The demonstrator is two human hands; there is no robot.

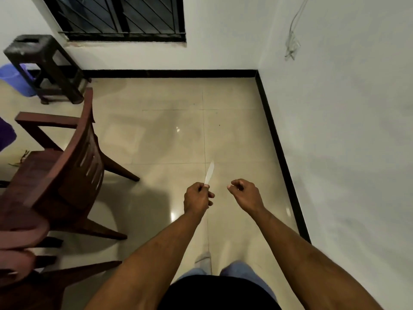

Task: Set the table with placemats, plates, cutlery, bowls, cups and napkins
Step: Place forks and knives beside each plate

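Note:
My left hand (196, 199) grips the handle of a white plastic knife (210, 173), whose blade points up and away over the tiled floor. A short way to its right, my right hand (244, 193) hangs with fingers loosely curled and holds nothing. Both forearms reach forward from the bottom of the view. No table, plates or other tableware are in sight.
Dark wooden chairs (60, 175) stand at the left, one behind another. A black plastic stool (42, 63) and a blue bucket (15, 77) sit in the far left corner under a barred window (118, 16). A white wall (346, 130) runs along the right.

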